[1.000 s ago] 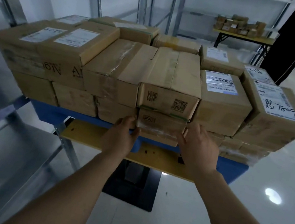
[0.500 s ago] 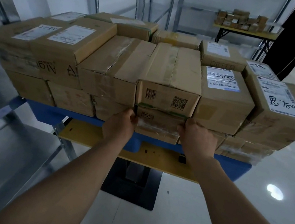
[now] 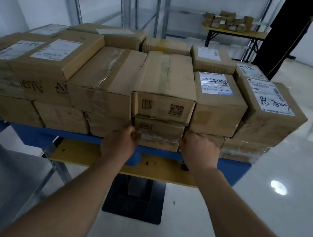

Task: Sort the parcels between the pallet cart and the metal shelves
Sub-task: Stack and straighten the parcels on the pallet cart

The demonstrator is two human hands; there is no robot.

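Lower parcel [image 3: 157, 134] seemingly between both grips.

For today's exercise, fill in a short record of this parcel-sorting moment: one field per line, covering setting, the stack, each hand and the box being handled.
Setting: blue pallet stacked with cardboard parcels; metal shelves behind
Stack: two layers
Left hand: grips the left end of the bottom-row box
Right hand: grips its right end
Box above: QR-code box rests on it
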